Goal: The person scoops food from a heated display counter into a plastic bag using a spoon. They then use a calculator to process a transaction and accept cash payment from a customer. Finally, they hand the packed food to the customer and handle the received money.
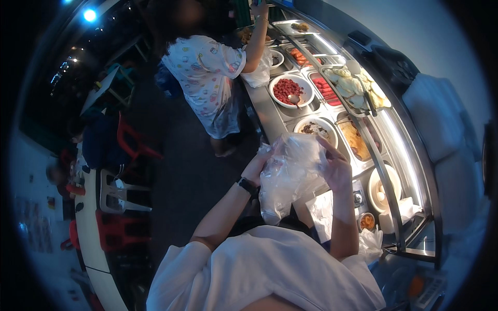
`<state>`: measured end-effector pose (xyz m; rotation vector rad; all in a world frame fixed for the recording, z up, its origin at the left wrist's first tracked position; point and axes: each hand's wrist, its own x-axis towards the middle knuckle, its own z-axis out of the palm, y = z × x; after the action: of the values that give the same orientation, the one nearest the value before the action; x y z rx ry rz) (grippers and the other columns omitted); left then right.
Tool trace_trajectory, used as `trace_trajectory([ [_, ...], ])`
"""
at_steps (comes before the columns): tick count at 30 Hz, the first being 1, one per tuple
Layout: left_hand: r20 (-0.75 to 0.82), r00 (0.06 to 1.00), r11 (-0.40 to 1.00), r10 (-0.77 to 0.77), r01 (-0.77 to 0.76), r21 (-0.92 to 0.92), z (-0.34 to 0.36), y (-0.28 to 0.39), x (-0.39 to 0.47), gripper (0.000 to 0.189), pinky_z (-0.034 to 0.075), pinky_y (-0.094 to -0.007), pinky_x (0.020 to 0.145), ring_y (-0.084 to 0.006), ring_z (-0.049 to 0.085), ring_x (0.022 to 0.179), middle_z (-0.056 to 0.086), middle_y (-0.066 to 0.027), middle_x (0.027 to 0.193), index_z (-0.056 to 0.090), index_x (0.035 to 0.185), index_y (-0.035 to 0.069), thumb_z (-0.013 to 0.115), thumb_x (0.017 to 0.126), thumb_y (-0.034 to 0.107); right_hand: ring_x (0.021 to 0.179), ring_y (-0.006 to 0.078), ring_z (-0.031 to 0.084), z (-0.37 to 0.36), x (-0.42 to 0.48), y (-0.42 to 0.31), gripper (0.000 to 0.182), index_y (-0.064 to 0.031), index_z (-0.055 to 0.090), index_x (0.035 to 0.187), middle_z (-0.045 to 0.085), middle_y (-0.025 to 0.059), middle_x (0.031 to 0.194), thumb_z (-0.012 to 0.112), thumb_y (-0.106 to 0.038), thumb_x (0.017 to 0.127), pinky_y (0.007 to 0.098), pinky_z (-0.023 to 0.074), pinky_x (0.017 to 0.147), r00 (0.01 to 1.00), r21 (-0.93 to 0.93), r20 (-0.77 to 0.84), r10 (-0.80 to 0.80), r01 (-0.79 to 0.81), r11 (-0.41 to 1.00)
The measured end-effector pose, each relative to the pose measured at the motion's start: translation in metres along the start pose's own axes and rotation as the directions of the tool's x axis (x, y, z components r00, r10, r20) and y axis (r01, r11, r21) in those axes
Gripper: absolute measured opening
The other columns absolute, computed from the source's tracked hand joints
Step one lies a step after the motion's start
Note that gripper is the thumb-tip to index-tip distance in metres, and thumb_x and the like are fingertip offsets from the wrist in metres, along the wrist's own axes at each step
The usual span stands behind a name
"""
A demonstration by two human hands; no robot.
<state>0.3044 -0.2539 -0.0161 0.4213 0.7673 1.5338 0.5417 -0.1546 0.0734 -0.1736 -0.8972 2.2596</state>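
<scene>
A crumpled clear plastic bag hangs between my two hands in front of my waist. My left hand, with a dark band on the wrist, grips its left side. On the other side, my right hand pinches the bag's upper right edge between thumb and fingers. Whether anything lies inside the bag I cannot tell. Just beyond it a white bowl with dark bits of food is partly covered by the plastic. Farther off stands a white bowl of red diced meat with a spoon in it.
A lit steel food counter runs along my right under a metal-framed glass guard. Trays hold red sausages and fried eggs; a bowl holds whole eggs. Another person stands at the counter. Red chairs line the left.
</scene>
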Motion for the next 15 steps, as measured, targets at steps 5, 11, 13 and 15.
trace_trajectory([
  [5, 0.015, 0.977, 0.977, -0.212, 0.211, 0.043, 0.014, 0.006, 0.007, 0.043, 0.055, -0.0332, 0.083, -0.0170, 0.065, 0.097, 0.065, -0.0049, 0.109, 0.053, 0.124, 0.008, 0.060, 0.094, 0.038, 0.122, 0.0182, 0.049, -0.041, 0.027, -0.004, 0.075, 0.0113, 0.037, 0.139, 0.037, 0.0145, 0.146, 0.048, -0.012, 0.069, 0.0356, 0.0481, 0.097, 0.971, -0.053, -0.048, 0.232, -0.235, 0.971],
  [11, 0.083, 0.937, 0.934, -0.340, 0.325, 0.149, -0.033, -0.031, 0.014, 0.059, 0.053, -0.0318, 0.085, -0.0156, 0.064, 0.101, 0.063, -0.0063, 0.119, 0.046, 0.137, 0.008, 0.062, 0.092, 0.042, 0.099, 0.0261, 0.061, -0.190, 0.025, 0.077, 0.040, 0.0041, 0.055, 0.122, 0.061, 0.0148, 0.118, 0.043, -0.014, 0.088, 0.0420, 0.0496, 0.089, 0.895, -0.391, -0.296, 0.334, -0.433, 0.812],
  [13, -0.034, 0.967, 0.934, -0.253, 0.253, 0.253, -0.058, -0.060, 0.026, 0.057, 0.053, -0.0302, 0.083, -0.0151, 0.065, 0.097, 0.065, -0.0053, 0.116, 0.049, 0.136, 0.007, 0.064, 0.092, 0.041, 0.097, 0.0277, 0.061, -0.237, 0.023, 0.113, 0.035, 0.0020, 0.058, 0.117, 0.063, 0.0152, 0.114, 0.044, -0.016, 0.091, 0.0449, 0.0503, 0.086, 0.880, -0.362, -0.311, 0.360, -0.459, 0.811],
  [15, -0.137, 0.972, 0.910, -0.191, 0.228, 0.345, -0.066, -0.083, 0.040, 0.052, 0.052, -0.0292, 0.078, -0.0145, 0.065, 0.092, 0.067, -0.0049, 0.109, 0.054, 0.130, 0.006, 0.064, 0.092, 0.040, 0.096, 0.0284, 0.061, -0.264, 0.019, 0.139, 0.031, 0.0004, 0.062, 0.111, 0.063, 0.0151, 0.111, 0.046, -0.018, 0.092, 0.0476, 0.0511, 0.081, 0.841, 0.106, -0.368, 0.397, -0.386, 0.916],
])
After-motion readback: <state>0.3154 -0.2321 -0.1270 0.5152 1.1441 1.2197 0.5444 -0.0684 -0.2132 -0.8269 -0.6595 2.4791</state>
